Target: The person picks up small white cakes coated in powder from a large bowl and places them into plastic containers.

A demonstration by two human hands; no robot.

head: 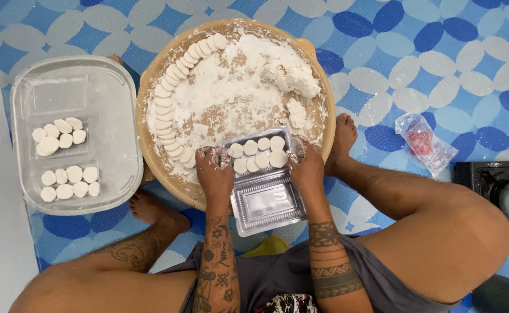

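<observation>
- Floor: blue patterned mat [451, 64]; a person sits cross-legged behind a floured round tray [150, 153].
- Step, as judged: filling a clear clamshell [266, 200] with dough discs [260, 153]; seven lie in its far half.
- Left hand [214, 171], at the clamshell's 10 o'clock, fingers curled on its edge; right hand [306, 168], at 2 o'clock, likewise.
- Next calls for more discs from the row [170, 93] at the tray's 9 o'clock.
- Bin [121, 116]: two filled packs.

Clear glossy plastic clamshell box [264, 200]; matt floury dough discs [260, 153]; wooden round tray [167, 177], powder-dusted.
</observation>
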